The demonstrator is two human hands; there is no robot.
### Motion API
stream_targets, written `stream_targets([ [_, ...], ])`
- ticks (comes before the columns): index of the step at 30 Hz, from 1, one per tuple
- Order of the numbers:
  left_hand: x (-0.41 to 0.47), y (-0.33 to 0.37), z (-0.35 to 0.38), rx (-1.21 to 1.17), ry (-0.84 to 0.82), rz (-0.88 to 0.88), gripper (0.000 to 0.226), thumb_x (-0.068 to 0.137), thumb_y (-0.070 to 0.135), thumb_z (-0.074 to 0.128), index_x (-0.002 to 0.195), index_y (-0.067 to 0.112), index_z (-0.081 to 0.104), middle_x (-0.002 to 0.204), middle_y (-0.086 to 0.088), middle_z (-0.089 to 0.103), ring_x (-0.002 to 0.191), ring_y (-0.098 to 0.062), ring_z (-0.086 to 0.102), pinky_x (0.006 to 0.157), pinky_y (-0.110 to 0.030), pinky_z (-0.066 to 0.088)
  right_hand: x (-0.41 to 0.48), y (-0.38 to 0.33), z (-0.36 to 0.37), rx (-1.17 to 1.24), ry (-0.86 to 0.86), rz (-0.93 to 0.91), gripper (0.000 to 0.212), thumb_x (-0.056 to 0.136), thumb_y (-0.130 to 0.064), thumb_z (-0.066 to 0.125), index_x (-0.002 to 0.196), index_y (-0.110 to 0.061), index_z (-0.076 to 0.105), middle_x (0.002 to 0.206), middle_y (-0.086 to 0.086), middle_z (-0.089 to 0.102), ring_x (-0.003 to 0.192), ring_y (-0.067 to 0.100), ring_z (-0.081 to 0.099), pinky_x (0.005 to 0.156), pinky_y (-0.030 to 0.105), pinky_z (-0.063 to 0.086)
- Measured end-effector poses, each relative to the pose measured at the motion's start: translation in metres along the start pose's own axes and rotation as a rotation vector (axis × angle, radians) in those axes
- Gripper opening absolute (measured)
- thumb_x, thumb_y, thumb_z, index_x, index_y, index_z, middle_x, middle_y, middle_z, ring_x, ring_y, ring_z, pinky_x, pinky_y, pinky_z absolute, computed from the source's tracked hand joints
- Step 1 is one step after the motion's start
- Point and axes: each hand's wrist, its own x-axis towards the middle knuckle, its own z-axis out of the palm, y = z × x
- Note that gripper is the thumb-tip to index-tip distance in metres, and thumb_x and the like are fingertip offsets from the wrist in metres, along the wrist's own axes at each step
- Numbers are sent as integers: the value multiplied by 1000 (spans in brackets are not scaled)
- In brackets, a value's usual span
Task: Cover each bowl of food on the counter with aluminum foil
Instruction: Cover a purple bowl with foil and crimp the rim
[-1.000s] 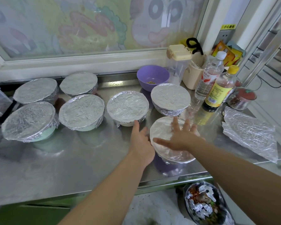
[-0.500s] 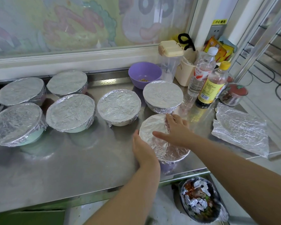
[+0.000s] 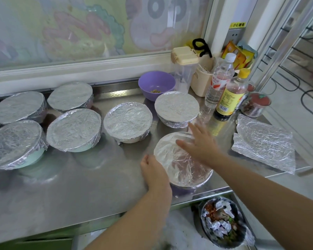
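The step in hand is sealing the foil (image 3: 170, 152) over the near bowl (image 3: 186, 172), which sits at the lower centre-right of the frame, close to the front edge of the bench (image 3: 79, 186). The right hand (image 3: 201, 145) lies flat on the foil top, fingers straight and spread. The left hand (image 3: 154, 170) curls against the bowl's left rim, apparently crimping the foil edge down.

Six other wrapped bowls (image 3: 127, 120) stand across the left and centre, so the task looks nearly done. One purple bowl (image 3: 156, 87) at the upper centre is uncovered, with a little food inside. A loose foil sheet (image 3: 264, 143) lies at the right. The next move likely calls for pressing round the remaining rim, then taking that sheet to the purple bowl.
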Motion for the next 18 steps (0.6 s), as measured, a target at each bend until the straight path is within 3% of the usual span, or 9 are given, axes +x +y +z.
stream_targets([
  [3, 1, 27, 0, 193, -15, 274, 39, 94, 22, 50, 133, 18, 54, 130, 1, 52, 124, -19, 51, 112, -40, 37, -36, -4, 12, 480, 447, 170, 64, 98, -53, 52, 155, -30, 34, 162, -2, 32, 150, 21, 26, 121, 56, 26],
  [6, 13, 43, 13, 519, -273, 591, 39, 101, 18, 43, 139, 18, 51, 139, 8, 48, 133, -9, 42, 114, -27, 29, -72, -10, 37, 905, 648, 487, 53, 105, -36, 49, 155, -26, 36, 161, -3, 32, 148, 19, 29, 122, 45, 26],
  [8, 25, 45, 18, 756, -421, 647, 44, 104, 23, 39, 148, 18, 44, 147, 7, 45, 135, -5, 38, 109, -20, 24, -80, -10, 56, 1118, 608, 704, 51, 105, -37, 45, 154, -24, 38, 159, 0, 36, 145, 25, 36, 119, 47, 31],
  [10, 32, 45, 17, 901, -500, 587, 43, 106, 27, 37, 148, 19, 45, 146, 6, 50, 129, -4, 44, 103, -19, 27, -77, -9, 71, 1276, 534, 823, 49, 103, -40, 43, 149, -23, 43, 150, 4, 49, 135, 31, 49, 113, 53, 40],
  [14, 33, 37, 8, 903, -476, 510, 36, 104, 30, 40, 132, 20, 60, 124, 7, 65, 114, -12, 60, 100, -28, 42, -68, -15, 67, 1376, 477, 818, 49, 94, -42, 48, 139, -24, 55, 132, 4, 62, 120, 33, 60, 105, 54, 49],
  [16, 34, 32, 2, 849, -398, 491, 32, 99, 30, 43, 118, 20, 66, 105, 0, 70, 99, -21, 66, 88, -38, 51, -59, -6, 52, 1369, 472, 783, 35, 99, -32, 52, 128, -15, 65, 121, 7, 68, 110, 33, 65, 100, 52, 53],
  [18, 39, 29, -9, 830, -327, 486, 30, 95, 29, 46, 113, 17, 67, 103, -3, 68, 97, -21, 65, 82, -36, 50, -51, 6, 38, 1419, 449, 732, 24, 99, -29, 58, 111, -14, 72, 107, 6, 75, 101, 30, 71, 95, 51, 56],
])
